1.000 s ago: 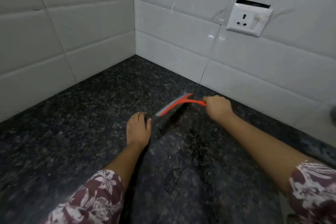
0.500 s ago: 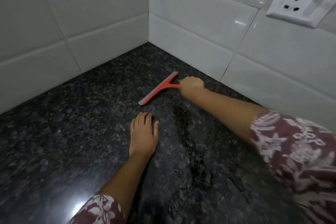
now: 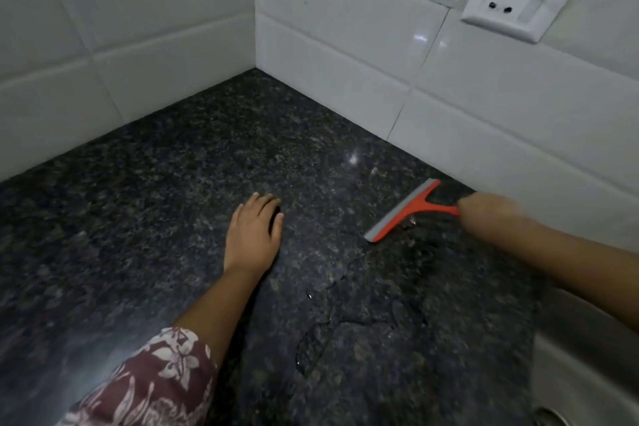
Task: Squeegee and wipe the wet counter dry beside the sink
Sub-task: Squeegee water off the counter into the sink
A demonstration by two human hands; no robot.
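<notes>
Squeegee (image 3: 403, 211) now nearer wall, right hand (image 3: 484, 214) gripping; left hand (image 3: 254, 232) flat on counter (image 3: 173, 218).

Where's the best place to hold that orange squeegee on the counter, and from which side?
Grip the squeegee by its narrow stem handle, coming from the sink side, as the right hand does. The handle points that way, and the wide blade faces the left hand.

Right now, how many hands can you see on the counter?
2. The left hand lies flat on the granite counter. The right hand, blurred, grips the orange squeegee near the tiled wall.
</notes>
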